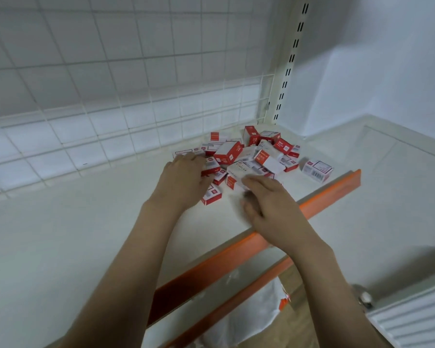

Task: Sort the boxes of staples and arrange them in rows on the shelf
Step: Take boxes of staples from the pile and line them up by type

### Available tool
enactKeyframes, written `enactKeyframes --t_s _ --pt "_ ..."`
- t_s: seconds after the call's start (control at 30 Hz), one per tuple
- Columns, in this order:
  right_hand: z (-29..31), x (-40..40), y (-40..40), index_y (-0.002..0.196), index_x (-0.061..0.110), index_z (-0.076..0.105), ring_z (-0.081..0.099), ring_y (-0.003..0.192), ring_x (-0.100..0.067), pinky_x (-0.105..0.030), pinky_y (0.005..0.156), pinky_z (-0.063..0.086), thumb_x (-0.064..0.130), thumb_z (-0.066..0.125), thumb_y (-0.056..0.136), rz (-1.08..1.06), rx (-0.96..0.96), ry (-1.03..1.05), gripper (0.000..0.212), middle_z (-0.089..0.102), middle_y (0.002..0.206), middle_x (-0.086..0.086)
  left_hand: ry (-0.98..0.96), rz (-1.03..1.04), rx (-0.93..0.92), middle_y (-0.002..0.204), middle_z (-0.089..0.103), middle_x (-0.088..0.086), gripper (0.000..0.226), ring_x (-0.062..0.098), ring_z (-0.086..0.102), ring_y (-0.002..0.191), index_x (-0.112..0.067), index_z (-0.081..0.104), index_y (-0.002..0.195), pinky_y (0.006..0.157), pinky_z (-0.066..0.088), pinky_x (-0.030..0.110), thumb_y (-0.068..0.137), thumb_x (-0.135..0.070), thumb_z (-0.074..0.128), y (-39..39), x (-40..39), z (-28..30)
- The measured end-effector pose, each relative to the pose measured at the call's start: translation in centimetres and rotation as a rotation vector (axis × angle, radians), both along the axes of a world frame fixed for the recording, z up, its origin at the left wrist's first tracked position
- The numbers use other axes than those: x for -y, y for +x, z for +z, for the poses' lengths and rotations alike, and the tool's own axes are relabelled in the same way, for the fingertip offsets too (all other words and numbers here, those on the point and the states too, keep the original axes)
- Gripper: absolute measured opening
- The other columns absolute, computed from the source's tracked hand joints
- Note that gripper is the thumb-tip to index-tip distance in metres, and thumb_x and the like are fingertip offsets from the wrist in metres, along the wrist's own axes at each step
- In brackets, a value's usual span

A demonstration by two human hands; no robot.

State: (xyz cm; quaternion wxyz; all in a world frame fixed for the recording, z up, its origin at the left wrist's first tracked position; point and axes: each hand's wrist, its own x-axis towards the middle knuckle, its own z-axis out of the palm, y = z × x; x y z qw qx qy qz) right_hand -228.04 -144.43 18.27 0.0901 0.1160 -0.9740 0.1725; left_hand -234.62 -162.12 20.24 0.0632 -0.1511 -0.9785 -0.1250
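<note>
A loose heap of small red-and-white staple boxes (251,154) lies at the right end of the white shelf (86,222), close to the wire grid back. One box (317,170) lies apart at the far right. My left hand (183,179) rests on the heap's left edge, fingers curled over boxes there; whether it grips one is hidden. My right hand (269,207) reaches the heap's near side, its fingertips on a white box (239,175), the thumb blurred below. Another red box (211,195) lies flat between my hands.
The shelf has an orange front lip (236,254), and my right wrist crosses it. A white wire grid (111,96) backs the shelf, with a slotted upright post (289,64) at its right end. A lower orange-edged shelf (249,295) holds a white bag (241,317).
</note>
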Motion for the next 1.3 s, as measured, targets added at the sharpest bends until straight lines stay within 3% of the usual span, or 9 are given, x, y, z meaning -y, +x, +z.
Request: enactKeyframes --t_s 0.17,0.47,0.8,0.9,1.07,1.17,1.3 --pt "0.1 -1.3 -0.9 0.13 0.008 0.051 0.042 0.128 -0.027 -0.043 0.105 0.036 0.031 0.038 0.089 0.018 -0.029 -0.043 0.048 0.049 0.136 -0.008 -0.074 0.066 0.067 0.12 0.05 0.009 0.047 0.026 0.046 0.112 -0.01 0.045 0.129 0.093 0.039 0.038 0.091 -0.038 0.05 -3.2 -1.6 -0.4" --pt "0.5 -2.1 -2.5 0.135 0.011 0.046 0.036 0.13 -0.023 -0.033 0.107 0.028 0.033 0.039 0.093 0.078 -0.061 -0.025 0.048 0.044 0.14 -0.005 -0.16 0.16 0.036 0.118 0.051 0.009 0.038 0.027 0.042 0.112 -0.012 0.051 0.121 0.096 0.032 0.038 0.093 -0.038 0.045 -3.9 -2.3 -1.0" --pt "3.3 0.3 -8.3 0.139 0.015 0.036 0.036 0.128 -0.019 -0.034 0.106 0.029 0.03 0.048 0.094 0.194 -0.066 0.115 0.049 0.043 0.138 -0.002 -0.073 0.238 -0.199 0.121 0.048 0.006 0.042 0.027 0.042 0.112 -0.013 0.05 0.125 0.089 0.03 0.035 0.091 -0.037 0.051 1.3 0.8 0.7" --pt "3.9 1.0 -10.6 0.134 0.013 0.041 0.044 0.119 -0.021 -0.036 0.1 0.036 0.042 0.057 0.088 0.131 -0.053 0.257 0.057 0.05 0.128 -0.005 -0.015 0.259 -0.262 0.115 0.051 0.008 0.042 0.03 0.047 0.105 -0.012 0.055 0.121 0.082 0.032 0.036 0.087 -0.036 0.059 3.4 1.7 0.5" --pt "3.6 2.0 -12.9 0.112 0.007 0.055 0.053 0.092 -0.021 -0.034 0.084 0.045 0.063 0.062 0.074 0.044 -0.011 0.34 0.067 0.058 0.1 -0.007 0.098 0.242 -0.351 0.094 0.058 0.014 0.035 0.036 0.056 0.077 -0.004 0.063 0.102 0.065 0.037 0.036 0.076 -0.026 0.073 5.8 2.5 -0.4" --pt "3.1 2.3 -13.5 0.098 0.008 0.059 0.055 0.075 -0.018 -0.03 0.071 0.047 0.07 0.061 0.07 0.041 0.023 0.386 0.068 0.06 0.084 -0.004 0.111 0.248 -0.359 0.094 0.058 0.014 0.036 0.036 0.057 0.077 -0.005 0.062 0.103 0.064 0.042 0.04 0.077 -0.027 0.073 6.7 2.7 -0.8" --pt "2.6 2.3 -13.3 0.094 0.01 0.059 0.058 0.072 -0.017 -0.031 0.069 0.049 0.066 0.064 0.07 0.05 0.022 0.333 0.062 0.062 0.08 -0.002 0.116 0.261 -0.371 0.095 0.057 0.014 0.035 0.036 0.057 0.079 -0.005 0.062 0.103 0.065 0.041 0.04 0.078 -0.028 0.072 7.3 3.1 -0.9"
